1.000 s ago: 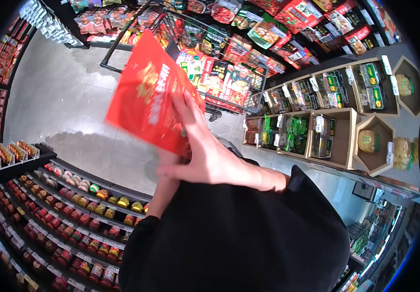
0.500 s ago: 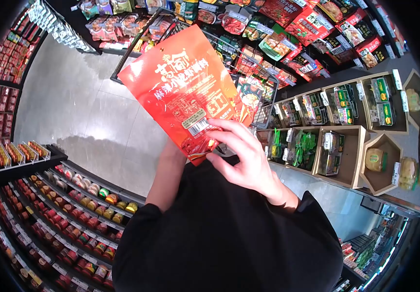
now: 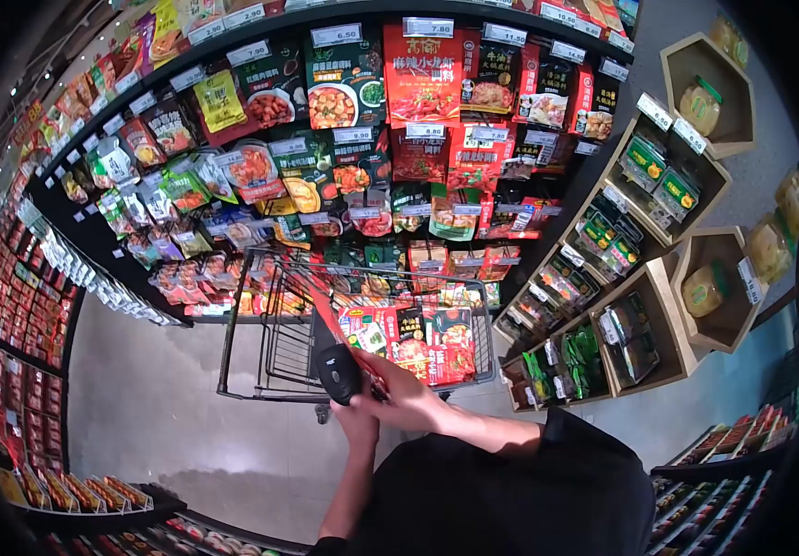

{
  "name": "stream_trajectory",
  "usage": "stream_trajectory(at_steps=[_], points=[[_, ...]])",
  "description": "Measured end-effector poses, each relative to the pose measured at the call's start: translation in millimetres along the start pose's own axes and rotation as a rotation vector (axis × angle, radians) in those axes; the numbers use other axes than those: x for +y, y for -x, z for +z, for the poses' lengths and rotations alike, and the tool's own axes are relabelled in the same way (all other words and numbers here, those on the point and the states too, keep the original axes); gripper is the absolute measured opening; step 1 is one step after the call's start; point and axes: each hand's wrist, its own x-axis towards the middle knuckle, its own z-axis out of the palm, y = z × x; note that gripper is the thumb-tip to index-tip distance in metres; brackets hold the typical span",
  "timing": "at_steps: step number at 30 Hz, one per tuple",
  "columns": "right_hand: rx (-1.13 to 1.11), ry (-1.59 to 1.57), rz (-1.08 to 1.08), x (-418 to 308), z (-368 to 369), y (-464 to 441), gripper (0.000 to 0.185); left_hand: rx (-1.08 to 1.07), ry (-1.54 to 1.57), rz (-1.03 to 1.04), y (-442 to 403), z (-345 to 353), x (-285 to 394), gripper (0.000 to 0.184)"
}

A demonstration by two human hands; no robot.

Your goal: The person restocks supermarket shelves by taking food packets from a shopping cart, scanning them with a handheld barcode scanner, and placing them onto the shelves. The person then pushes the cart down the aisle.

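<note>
A red packet [image 3: 327, 310] is seen nearly edge-on in front of the cart, slanting up and to the left. My right hand [image 3: 399, 398] is closed on its lower end, with the fingertips partly hidden. Just below, my left hand [image 3: 358, 423] is closed around the lower part of a black handheld device [image 3: 339, 372], whose rounded head sticks up beside the packet. Beyond both hands stands a wire shopping cart [image 3: 279, 347], with several red, green and black food packets [image 3: 432, 345] lying in it.
Ahead, a tall rack of hanging seasoning packets [image 3: 348, 93] carries price labels. Wooden bins [image 3: 645, 287] with packaged goods and jars line the right. Shelves of red goods [image 3: 24, 324] stand at the left, and more shelves [image 3: 163, 537] show at the bottom. Grey floor [image 3: 186, 408] lies between.
The view has lifted towards the rack. The packet has turned from face-on to edge-on, and the black device now shows beside it. My hands have come close together.
</note>
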Motion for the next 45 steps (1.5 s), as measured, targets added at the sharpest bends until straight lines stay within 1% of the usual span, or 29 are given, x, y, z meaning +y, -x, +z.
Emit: stream_trajectory(at_steps=[1, 2, 3, 4, 5, 7, 9, 11, 12, 13, 14, 15, 17, 18, 19, 21, 23, 25, 27, 29, 31, 33, 34, 35, 37, 39, 41, 43, 45], points=[[-0.003, -0.091, 0.094, 4, -1, -6, 0.053, 0.000, -0.007, 0.002, -7, 1, 0, 0.024], [-0.085, -0.100, 0.325, 8, -13, -8, 0.039, 0.023, 0.069, -0.011, -14, 2, 1, 0.025], [-0.077, -0.212, 0.357, 6, -23, -15, 0.038, 0.047, 0.142, -0.028, -18, 4, 5, 0.025], [-0.018, -0.237, 0.380, 27, -27, -20, 0.037, 0.071, 0.267, -0.117, -22, 8, 11, 0.030], [0.041, -0.264, 0.403, 49, -32, -24, 0.036, 0.076, 0.253, -0.122, -28, 9, 4, 0.030], [-0.039, -0.094, 0.356, 57, -68, -31, 0.037, 0.169, 0.169, -0.048, -40, 7, -16, 0.031], [0.011, -0.127, 0.392, 66, -91, -42, 0.036, 0.234, 0.060, -0.112, -47, 8, -11, 0.030], [0.020, -0.637, 0.323, 108, -104, -51, 0.036, 0.161, 0.219, -0.160, -54, 11, -6, 0.023], [0.080, -0.729, 0.323, 105, -107, -57, 0.036, 0.173, 0.213, -0.164, -56, 9, -8, 0.023], [0.144, -0.821, 0.323, 100, -111, -62, 0.035, 0.085, 0.158, -0.174, -58, 7, -9, 0.020], [0.137, -0.871, 0.358, 104, -117, -67, 0.036, -0.004, 0.097, -0.191, -56, 3, -10, 0.017], [0.119, -0.978, 0.345, 99, -121, -71, 0.035, -0.076, 0.064, -0.197, -54, 4, -9, 0.018], [0.147, -0.874, 0.319, 102, -120, -79, 0.033, -0.084, 0.000, -0.099, -49, 14, -2, 0.019], [0.189, -0.760, 0.291, 111, -118, -81, 0.031, -0.092, 0.003, -0.091, -49, 18, -3, 0.019], [0.232, -0.643, 0.262, 119, -114, -82, 0.030, -0.080, -0.017, -0.117, -47, 20, -7, 0.021], [0.354, -0.565, 0.257, 128, -107, -81, 0.027, -0.064, -0.071, -0.126, -48, 22, -22, 0.025], [0.375, -0.514, 0.290, 137, -108, -81, 0.024, -0.059, -0.065, -0.159, -51, 26, -37, 0.027], [0.414, -0.478, 0.322, 144, -108, -82, 0.024, -0.050, -0.132, -0.167, -51, 29, -36, 0.023], [0.412, -0.435, 0.259, 156, -114, -85, 0.026, -0.066, -0.136, -0.208, -49, 27, -37, 0.017], [0.455, -0.341, 0.218, 159, -129, -97, 0.024, -0.119, -0.009, -0.248, -46, 16, -45, 0.011], [0.525, -0.181, 0.245, 168, -156, -118, 0.024, -0.117, 0.031, -0.255, -41, 2, -45, 0.007], [0.610, -0.245, 0.135, 148, -183, -145, 0.025, -0.049, 0.045, -0.292, -38, -14, -37, 0.006], [0.645, -0.229, 0.114, 140, -200, -161, 0.026, -0.053, 0.072, -0.308, -39, -23, -37, 0.007], [0.677, -0.214, 0.095, 132, -216, -177, 0.026, -0.064, 0.078, -0.273, -40, -32, -41, 0.007], [0.701, -0.313, -0.011, 113, -246, -214, 0.027, -0.049, 0.054, -0.301, -41, -48, -42, 0.009], [0.742, -0.312, -0.094, 104, -278, -256, 0.026, 0.056, 0.064, -0.337, -43, -60, -55, 0.014], [0.762, -0.333, -0.162, 89, -303, -293, 0.026, 0.124, 0.105, -0.362, -39, -57, -43, 0.015], [0.808, -0.273, -0.244, 78, -321, -326, 0.026, 0.131, 0.086, -0.352, -36, -56, -44, 0.015], [0.797, -0.275, -0.247, 82, -338, -356, 0.026, 0.183, 0.168, -0.372, -29, -50, -37, 0.014]])
